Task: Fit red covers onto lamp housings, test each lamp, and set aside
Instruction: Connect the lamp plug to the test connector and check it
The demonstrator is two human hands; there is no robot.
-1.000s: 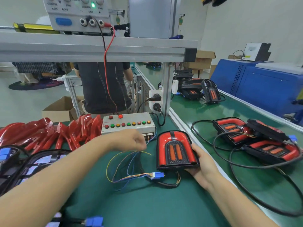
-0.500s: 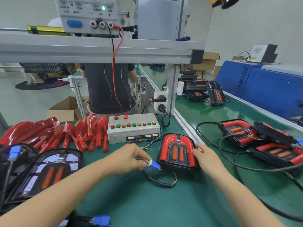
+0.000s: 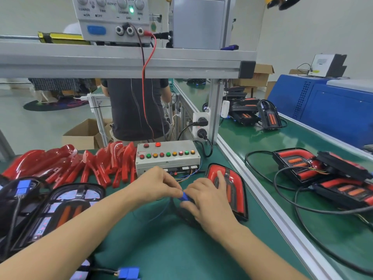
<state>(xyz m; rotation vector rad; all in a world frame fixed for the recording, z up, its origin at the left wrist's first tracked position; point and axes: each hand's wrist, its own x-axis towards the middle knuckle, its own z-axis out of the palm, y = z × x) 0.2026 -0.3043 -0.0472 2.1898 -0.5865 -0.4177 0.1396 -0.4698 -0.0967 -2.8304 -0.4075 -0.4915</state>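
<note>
At the far left of the green counter (image 3: 161, 249), an uncovered lamp housing (image 3: 58, 209) lies with its orange strips showing, behind it a heap of red covers (image 3: 80, 164). Toward the middle, my left hand (image 3: 155, 184) has its fingers (image 3: 173, 190) curled and pinched on a small blue connector (image 3: 184, 197), in front of the grey test box (image 3: 167, 156) with its row of coloured buttons. My right hand (image 3: 207, 201) meets it there, thumb and lower fingers closing on the same connector, while the forefinger lies straight across the covered lamp (image 3: 234, 190), which rests flat on the counter just right of both hands, below the test box. A black cable (image 3: 181, 217) loops under my right palm. Half a second ago my right hand lay against the lamp's right edge and only my left held the connector; now both hands are on it. Beyond the aluminium rail, on the green belt (image 3: 282, 138), finished lamps (image 3: 323, 174) lie piled among black cables. A cardboard box (image 3: 82, 134) stands on the floor behind; what it holds is hidden.
</note>
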